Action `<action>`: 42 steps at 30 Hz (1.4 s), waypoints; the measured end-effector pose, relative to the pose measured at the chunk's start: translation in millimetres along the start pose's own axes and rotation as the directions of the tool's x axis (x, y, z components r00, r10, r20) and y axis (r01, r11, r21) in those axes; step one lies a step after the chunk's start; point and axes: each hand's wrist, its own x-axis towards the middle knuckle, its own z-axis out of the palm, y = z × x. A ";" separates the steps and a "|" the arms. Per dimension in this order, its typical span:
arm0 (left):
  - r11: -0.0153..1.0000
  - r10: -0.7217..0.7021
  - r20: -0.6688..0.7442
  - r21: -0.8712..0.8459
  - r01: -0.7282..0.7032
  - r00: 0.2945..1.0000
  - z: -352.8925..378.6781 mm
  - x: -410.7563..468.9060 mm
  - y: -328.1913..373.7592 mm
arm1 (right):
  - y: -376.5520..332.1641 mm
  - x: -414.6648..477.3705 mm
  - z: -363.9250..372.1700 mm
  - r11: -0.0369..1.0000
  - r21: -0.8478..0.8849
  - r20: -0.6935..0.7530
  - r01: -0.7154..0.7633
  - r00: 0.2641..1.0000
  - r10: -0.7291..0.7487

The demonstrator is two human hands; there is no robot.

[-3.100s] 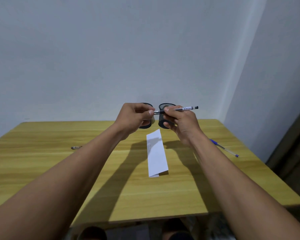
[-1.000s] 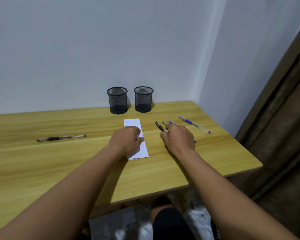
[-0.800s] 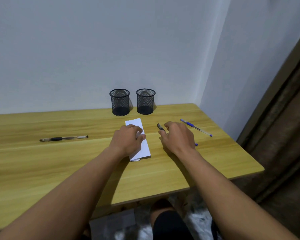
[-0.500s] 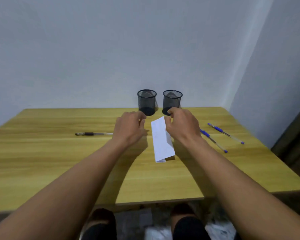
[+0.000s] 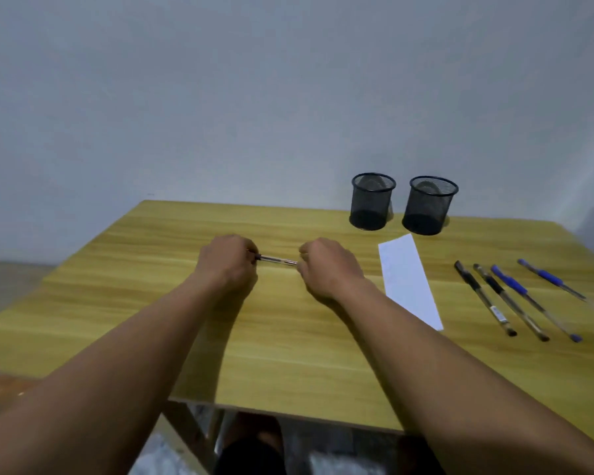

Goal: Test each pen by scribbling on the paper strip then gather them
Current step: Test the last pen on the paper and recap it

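A clear pen with a black grip (image 5: pixel 276 260) lies crosswise just above the wooden table (image 5: pixel 186 313), left of centre. My left hand (image 5: pixel 228 264) is closed on its left end and my right hand (image 5: pixel 330 269) pinches its right end. The white paper strip (image 5: pixel 408 279) lies to the right of my right hand. Further right, several pens rest side by side: a black one (image 5: pixel 484 298), a second black one (image 5: pixel 510 301), a blue one (image 5: pixel 532 301) and another blue one (image 5: pixel 551 279).
Two black mesh pen cups (image 5: pixel 372 201) (image 5: pixel 429 205) stand at the back of the table by the wall. The table's front edge runs close below my forearms, and its left edge slants away at the left.
The view has swung left. Both hands left the paper strip and the pens on the right and moved to the lone pen at the left, taking hold of its two ends.
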 end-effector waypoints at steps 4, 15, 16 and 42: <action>0.995 0.056 -0.069 -0.081 -0.061 0.996 -1.3 -0.8 -10.9 | -1.8 6.0 6.2 1.000 0.028 -0.057 -0.010 0.998 0.012; 0.619 0.001 -0.078 -0.783 -0.062 0.997 -29.4 -9.5 33.7 | 16.3 -16.5 -48.6 0.120 0.982 0.100 -0.146 0.940 0.326; 0.565 0.010 -0.055 -0.824 -0.051 0.998 -32.9 -11.2 42.1 | 17.4 -19.9 -52.9 0.054 0.987 0.125 -0.149 0.940 0.318; 0.615 0.224 -0.254 -0.712 -0.339 0.941 -59.1 -21.6 140.3 | 56.4 -47.8 -95.8 -0.129 0.992 0.036 0.006 0.946 0.322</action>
